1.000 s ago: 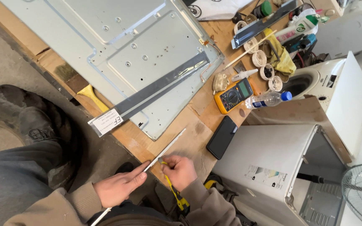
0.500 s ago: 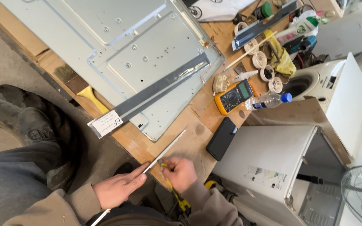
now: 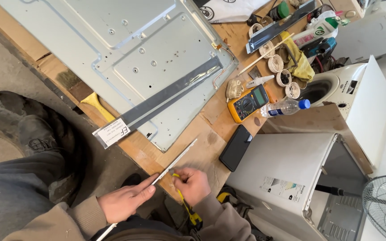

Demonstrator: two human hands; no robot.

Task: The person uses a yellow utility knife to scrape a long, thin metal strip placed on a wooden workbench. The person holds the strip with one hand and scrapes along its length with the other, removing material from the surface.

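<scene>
A white rectangular label sits at the grey strip's end; the yellow multimeter's screen is greenish.

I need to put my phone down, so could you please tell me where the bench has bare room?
The wooden bench is bare between the metal panel, the black phone and the hands. A smaller patch lies left of the multimeter. The far right corner, around the tape rolls and yellow cloth, is crowded.

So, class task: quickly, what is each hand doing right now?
Left hand: closed on the thin white strip.
Right hand: closed, pinching the strip.
</scene>
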